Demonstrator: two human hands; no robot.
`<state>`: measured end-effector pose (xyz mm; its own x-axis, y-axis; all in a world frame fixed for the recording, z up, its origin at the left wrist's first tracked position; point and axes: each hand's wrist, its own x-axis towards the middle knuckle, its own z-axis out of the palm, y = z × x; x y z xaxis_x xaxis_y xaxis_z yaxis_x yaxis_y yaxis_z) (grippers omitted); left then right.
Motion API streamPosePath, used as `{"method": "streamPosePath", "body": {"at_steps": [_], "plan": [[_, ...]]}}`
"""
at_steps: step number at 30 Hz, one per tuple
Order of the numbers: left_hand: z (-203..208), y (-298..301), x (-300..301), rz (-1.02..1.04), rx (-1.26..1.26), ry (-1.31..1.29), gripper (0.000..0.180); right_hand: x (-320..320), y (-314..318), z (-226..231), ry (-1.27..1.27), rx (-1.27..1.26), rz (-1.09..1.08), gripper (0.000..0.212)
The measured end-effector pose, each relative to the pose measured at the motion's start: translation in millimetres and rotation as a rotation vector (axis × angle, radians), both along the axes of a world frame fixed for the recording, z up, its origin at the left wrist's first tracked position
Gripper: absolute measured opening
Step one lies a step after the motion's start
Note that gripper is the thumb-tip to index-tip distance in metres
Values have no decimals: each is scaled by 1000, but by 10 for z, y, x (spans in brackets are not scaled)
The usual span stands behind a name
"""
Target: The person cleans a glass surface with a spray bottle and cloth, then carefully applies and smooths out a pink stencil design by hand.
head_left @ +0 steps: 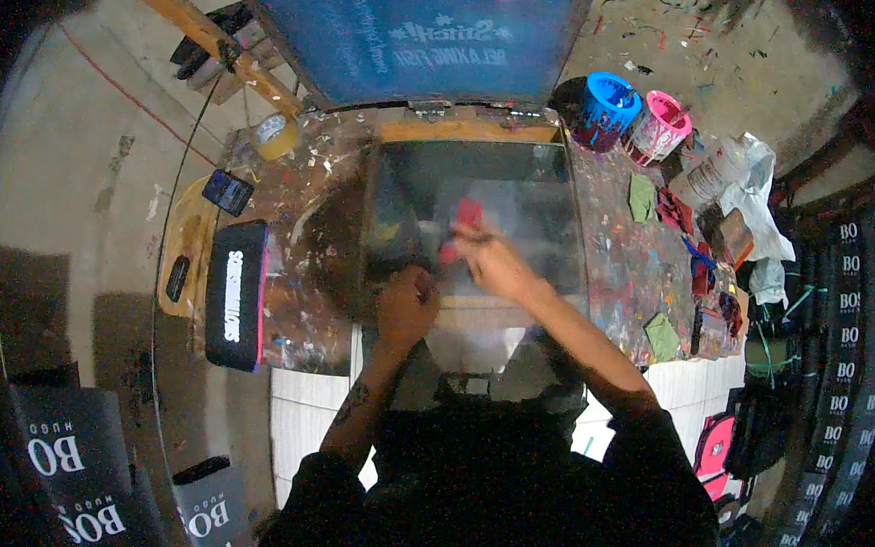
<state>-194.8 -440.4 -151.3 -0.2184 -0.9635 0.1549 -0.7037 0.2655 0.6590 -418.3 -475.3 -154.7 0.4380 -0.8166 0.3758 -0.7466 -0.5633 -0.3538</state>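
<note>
My right hand (498,267) reaches over the shiny dark board (547,195) in the middle of the bench, its fingers closed on a small red piece (468,212). Motion smears this piece, so I cannot tell whether it is cloth. My left hand (409,300) is curled near the board's lower left edge; anything inside its fingers is hidden. Beyond the board, a blue printing screen (412,41) with white lettering stands raised on hinges.
Blue (610,114) and pink paint tins (659,127) stand back right, near a clear jar (709,175), green cloth scraps (642,198) and a white plastic bag (756,183). On the left lie a tape roll (275,136), a phone (228,192) and a black printed piece (234,296).
</note>
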Motion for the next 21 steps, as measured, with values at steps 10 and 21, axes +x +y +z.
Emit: {"method": "streamPosePath", "body": {"at_steps": [10, 21], "plan": [[237, 66, -56, 42, -6, -92, 26, -100, 2, 230, -306, -12, -216, 31], [17, 101, -92, 18, -233, -284, 18, 225, 1274, -32, -46, -151, 81, 40]]}}
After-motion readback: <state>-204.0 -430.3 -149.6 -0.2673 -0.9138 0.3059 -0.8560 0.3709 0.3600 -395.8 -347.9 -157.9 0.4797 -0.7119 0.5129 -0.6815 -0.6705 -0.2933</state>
